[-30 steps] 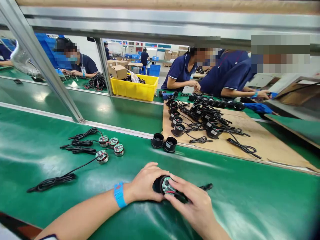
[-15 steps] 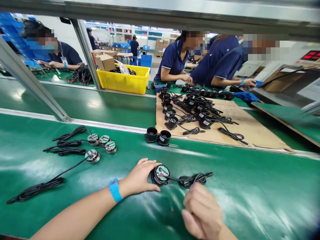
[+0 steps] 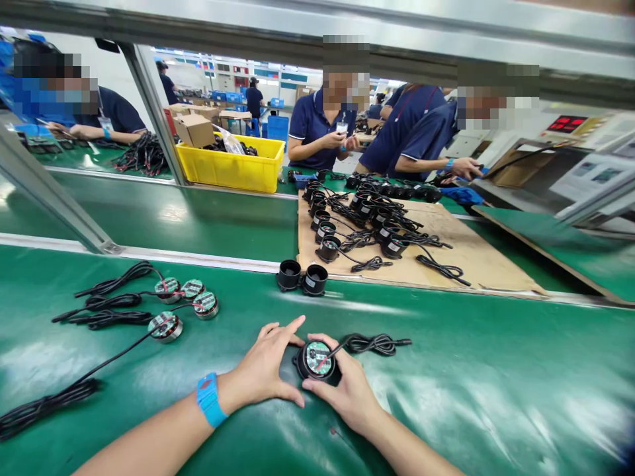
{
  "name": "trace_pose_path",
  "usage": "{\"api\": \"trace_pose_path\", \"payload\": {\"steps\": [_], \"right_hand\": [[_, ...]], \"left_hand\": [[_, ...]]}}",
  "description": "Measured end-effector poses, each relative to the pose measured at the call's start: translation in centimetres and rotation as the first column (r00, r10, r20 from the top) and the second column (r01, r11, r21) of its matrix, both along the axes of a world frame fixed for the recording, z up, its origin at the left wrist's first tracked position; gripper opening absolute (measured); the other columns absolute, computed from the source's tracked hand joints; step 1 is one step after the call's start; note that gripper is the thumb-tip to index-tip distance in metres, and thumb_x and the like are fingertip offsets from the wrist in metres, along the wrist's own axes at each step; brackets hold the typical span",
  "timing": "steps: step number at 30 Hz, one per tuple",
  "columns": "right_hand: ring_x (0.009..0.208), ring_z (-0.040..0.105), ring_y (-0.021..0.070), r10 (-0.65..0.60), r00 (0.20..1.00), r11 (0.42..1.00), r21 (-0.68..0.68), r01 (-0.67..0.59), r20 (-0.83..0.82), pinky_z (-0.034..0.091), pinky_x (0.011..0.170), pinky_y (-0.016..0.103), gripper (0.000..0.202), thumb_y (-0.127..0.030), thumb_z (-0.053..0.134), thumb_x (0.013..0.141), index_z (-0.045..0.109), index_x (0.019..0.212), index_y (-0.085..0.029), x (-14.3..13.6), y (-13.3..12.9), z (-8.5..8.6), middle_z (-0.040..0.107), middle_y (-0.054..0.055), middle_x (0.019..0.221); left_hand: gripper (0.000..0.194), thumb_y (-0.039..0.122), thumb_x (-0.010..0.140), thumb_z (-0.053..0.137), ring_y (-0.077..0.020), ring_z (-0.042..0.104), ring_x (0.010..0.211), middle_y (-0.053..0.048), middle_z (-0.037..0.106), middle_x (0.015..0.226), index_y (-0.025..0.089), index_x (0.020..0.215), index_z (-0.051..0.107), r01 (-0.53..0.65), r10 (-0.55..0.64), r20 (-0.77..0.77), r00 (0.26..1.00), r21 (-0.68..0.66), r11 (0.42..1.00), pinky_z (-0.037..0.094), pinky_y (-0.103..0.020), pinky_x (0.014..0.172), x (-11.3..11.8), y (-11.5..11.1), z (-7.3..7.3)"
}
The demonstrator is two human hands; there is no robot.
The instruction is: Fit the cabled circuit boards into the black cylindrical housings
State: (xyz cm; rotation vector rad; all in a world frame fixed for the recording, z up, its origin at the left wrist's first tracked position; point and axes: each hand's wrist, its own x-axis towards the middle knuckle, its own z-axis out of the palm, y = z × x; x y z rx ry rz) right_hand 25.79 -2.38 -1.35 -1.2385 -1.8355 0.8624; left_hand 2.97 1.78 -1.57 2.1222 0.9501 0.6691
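Note:
A round black housing [image 3: 301, 365] stands on the green work surface in front of me, with a green circuit board [image 3: 317, 356] showing in its top. My right hand [image 3: 353, 389] grips it from the right, thumb at the near side and fingers behind. On the left, my left hand [image 3: 258, 370] is open, its thumb and fingers spread apart beside the housing. A black cable [image 3: 372, 343] runs from the board over my right hand and lies bundled beyond it. Two hollow black housings [image 3: 314, 280] stand side by side farther back.
Several round motor parts with circuit boards [image 3: 165, 326] and bundled cables lie at left. Cabled black housings cover part of a cardboard sheet [image 3: 342, 268] behind. A yellow bin [image 3: 231, 168], metal uprights [image 3: 153, 112] and co-workers [image 3: 317, 132] are across the bench.
My right hand has moved up and left from below the cable onto the housing. My left hand has loosened from the housing's left side. The whole view has shifted slightly.

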Motion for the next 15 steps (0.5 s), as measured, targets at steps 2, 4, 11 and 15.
{"api": "trace_pose_path", "payload": {"steps": [2,4,11,15], "right_hand": [[0.121,0.065,0.0280,-0.130,0.983,0.988,0.072,0.140,-0.129,0.054,0.103,0.043,0.063,-0.040,0.079,0.083,0.050,0.138,-0.029,0.1,-0.2,0.2,0.065,0.009,0.134],[0.129,0.060,0.0302,-0.228,0.944,0.951,0.153,0.268,-0.238,0.051,0.108,0.047,0.069,-0.042,0.079,0.083,0.046,0.142,-0.027,0.5,-0.4,0.2,0.062,0.012,0.140],[0.131,0.059,0.0356,-0.087,0.991,0.983,0.168,0.069,0.103,0.044,0.114,0.059,0.068,-0.038,0.087,0.073,0.058,0.133,-0.026,1.2,0.1,0.1,0.069,0.009,0.132],[0.136,0.054,0.0370,-0.134,0.990,0.967,0.224,0.122,0.038,0.035,0.119,0.061,0.075,-0.040,0.086,0.074,0.053,0.139,-0.024,1.2,0.1,0.2,0.064,0.012,0.139]], "left_hand": [[0.137,0.067,0.055,0.090,-0.0371,0.051,0.132,-0.012,0.062,0.135,0.034,0.161,0.009,-0.041,0.046,0.084,0.995,-0.060,0.997,0.028,-0.059,0.116,-0.3,0.2,0.1],[0.134,0.076,0.056,0.083,-0.0365,0.051,0.132,-0.012,0.059,0.137,0.033,0.161,0.011,-0.107,0.128,0.168,0.977,-0.131,0.986,0.032,-0.056,0.115,-0.5,0.4,0.1],[0.125,0.084,0.061,0.073,-0.0313,0.058,0.121,-0.010,0.062,0.126,0.028,0.158,0.018,-0.228,0.305,0.320,0.897,-0.256,0.939,0.035,-0.050,0.112,-0.5,0.9,-0.1],[0.124,0.084,0.062,0.072,-0.0308,0.057,0.121,-0.011,0.062,0.126,0.026,0.158,0.019,-0.217,0.298,0.320,0.899,-0.265,0.940,0.035,-0.049,0.113,-0.4,0.8,0.0]]}}
